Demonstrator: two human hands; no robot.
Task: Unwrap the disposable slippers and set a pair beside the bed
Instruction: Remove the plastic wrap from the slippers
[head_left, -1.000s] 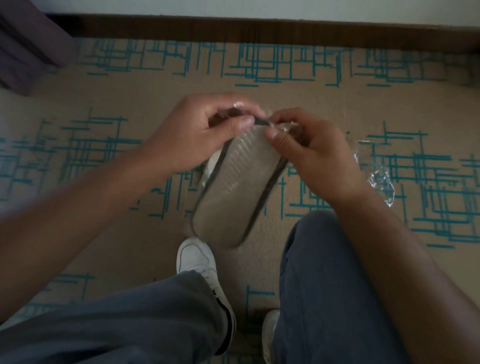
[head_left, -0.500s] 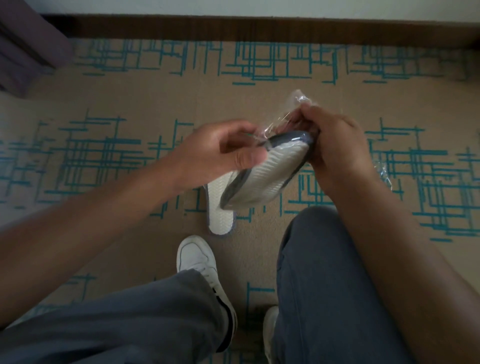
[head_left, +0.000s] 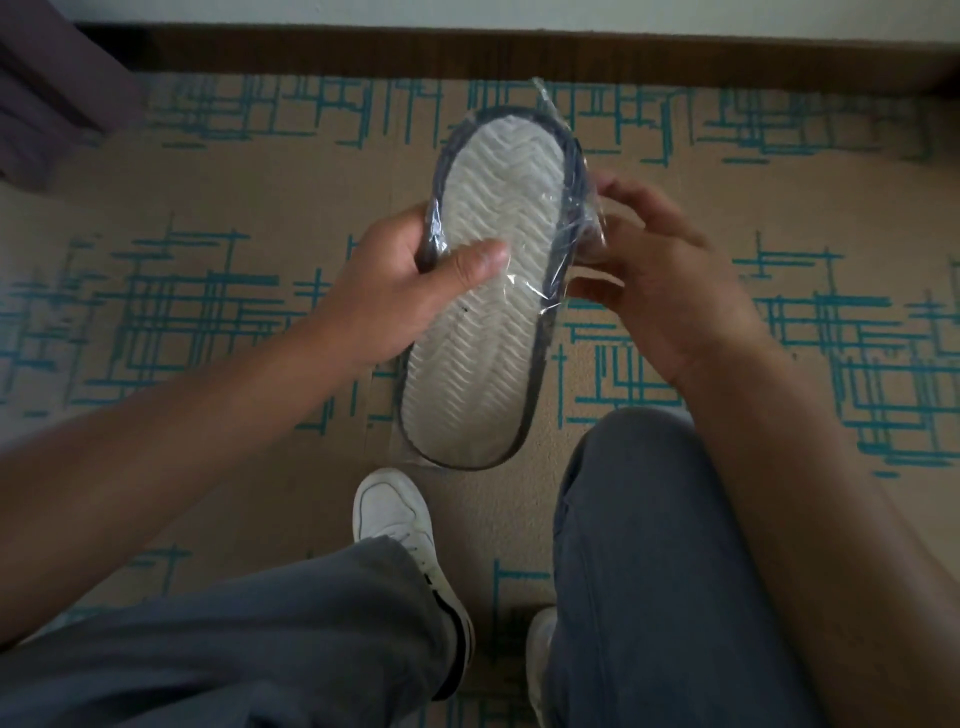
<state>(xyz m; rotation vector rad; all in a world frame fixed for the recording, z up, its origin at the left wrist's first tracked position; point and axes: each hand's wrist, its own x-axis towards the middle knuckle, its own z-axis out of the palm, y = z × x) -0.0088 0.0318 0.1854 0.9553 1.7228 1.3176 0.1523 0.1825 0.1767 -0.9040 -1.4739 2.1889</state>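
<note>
Left hand (head_left: 379, 291) grips the slipper (head_left: 488, 291) mid-length, sole up, above the carpet (head_left: 208, 208). Right hand (head_left: 670, 275) pinches the wrap (head_left: 582, 208) at its right edge. Judging: slipper light and floppy, film slick; I'd peel from the toe-end slack.

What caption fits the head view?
Left hand grips plastic-wrapped slipper, sole up; right hand pinches the wrapper.
</note>
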